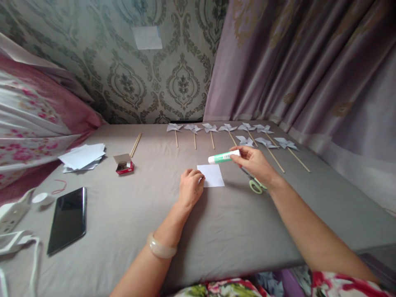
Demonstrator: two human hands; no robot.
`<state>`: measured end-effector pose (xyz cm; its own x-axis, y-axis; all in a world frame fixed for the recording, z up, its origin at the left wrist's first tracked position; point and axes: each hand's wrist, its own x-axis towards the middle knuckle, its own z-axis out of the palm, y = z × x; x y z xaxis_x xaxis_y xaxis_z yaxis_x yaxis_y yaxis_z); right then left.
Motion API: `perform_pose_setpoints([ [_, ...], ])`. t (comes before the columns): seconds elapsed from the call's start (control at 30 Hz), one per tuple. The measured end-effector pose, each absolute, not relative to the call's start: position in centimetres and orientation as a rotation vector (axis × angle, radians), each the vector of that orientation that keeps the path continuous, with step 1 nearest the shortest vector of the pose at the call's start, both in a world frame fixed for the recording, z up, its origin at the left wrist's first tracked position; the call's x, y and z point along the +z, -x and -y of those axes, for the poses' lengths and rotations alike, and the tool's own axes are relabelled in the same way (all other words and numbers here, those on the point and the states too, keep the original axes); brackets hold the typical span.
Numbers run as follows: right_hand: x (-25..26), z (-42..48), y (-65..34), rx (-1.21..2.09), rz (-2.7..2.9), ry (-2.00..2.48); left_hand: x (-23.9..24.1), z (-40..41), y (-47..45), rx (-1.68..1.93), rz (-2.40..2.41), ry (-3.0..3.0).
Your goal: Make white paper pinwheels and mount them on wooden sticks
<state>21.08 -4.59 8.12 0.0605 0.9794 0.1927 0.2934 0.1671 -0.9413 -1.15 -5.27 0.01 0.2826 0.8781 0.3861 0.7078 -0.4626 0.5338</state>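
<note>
Between the thumb and fingers of my right hand (252,161) is a green and white glue stick (223,157), held nearly level above the table. Below it a small white paper square (213,175) lies flat. My left hand (191,187) rests at the left edge of this paper, fingers curled together over it; the fingertips are partly hidden. Scissors (257,185) with pale green handles lie under my right wrist, partly covered.
Several paper pinwheels (211,128) on sticks line the back right. Toward the left are loose sticks (136,144), an open red box (125,165), a stack of white paper (83,156), a black tablet-like device (68,219), a red string (59,187) and a power strip (14,216).
</note>
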Motion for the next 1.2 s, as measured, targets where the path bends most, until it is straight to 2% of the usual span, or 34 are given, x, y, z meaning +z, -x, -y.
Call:
perform_pose_setpoints([
  [0.17, 8.6, 3.6, -19.0, 0.430, 1.844, 1.500, 0.6, 5.7, 1.1, 0.786, -1.461, -2.360],
  [0.27, 9.0, 3.9, -17.8, 0.324, 2.020, 1.577, 0.7, 5.7, 1.2, 0.756, -1.453, -2.357],
  [1.2, 8.5, 3.8, -16.1, 0.279, 2.298, 1.468, 0.5, 5.8, 1.1, 0.734, -1.444, -2.329],
])
